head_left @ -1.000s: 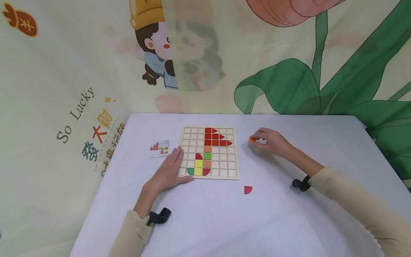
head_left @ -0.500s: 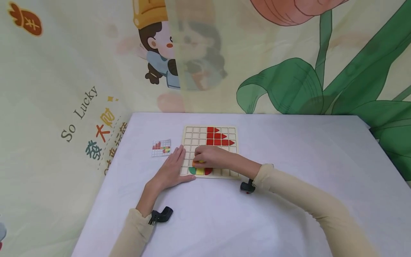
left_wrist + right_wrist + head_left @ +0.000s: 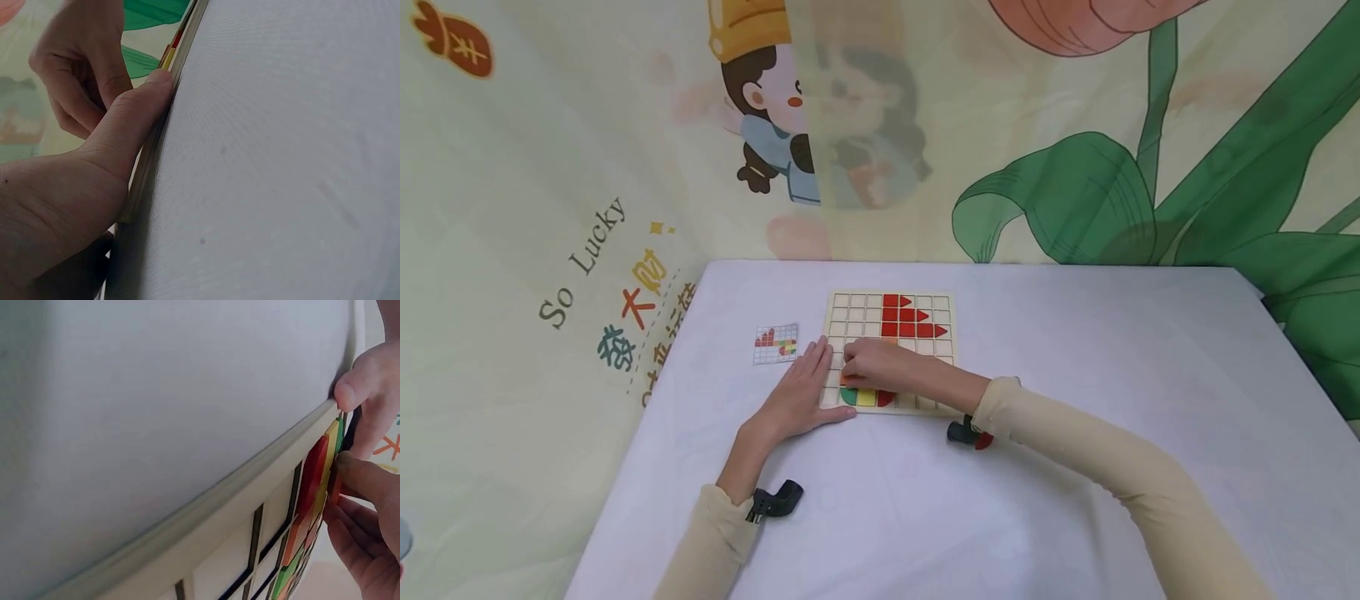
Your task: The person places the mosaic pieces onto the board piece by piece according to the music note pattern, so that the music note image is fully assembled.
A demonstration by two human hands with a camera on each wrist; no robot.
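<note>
A wooden grid board (image 3: pixel 855 315) lies on the table with red, orange, yellow and green tiles set in some of its cells. My left hand (image 3: pixel 797 387) rests along the board's left edge, fingers straight, thumb at the front edge. Over the lower left cells, my right hand (image 3: pixel 880 364) pinches an orange tile (image 3: pixel 335 486) between thumb and fingers, just above the green quarter-circle tile (image 3: pixel 848 396). That hand and forearm cover several tiles in the head view. In the right wrist view, the orange tile sits right at the board's surface beside the yellow tiles (image 3: pixel 331 440).
A small printed pattern card (image 3: pixel 775 343) lies left of the board. On the white tablecloth (image 3: pixel 865 508), a loose red quarter-circle tile (image 3: pixel 983 442) is partly hidden by the right wrist camera (image 3: pixel 961 432). A printed cloth backdrop stands behind the table.
My right hand has carried the orange tile from right of the board onto its lower left area, then shifted slightly farther left. The left hand has stayed at the board's edge.
</note>
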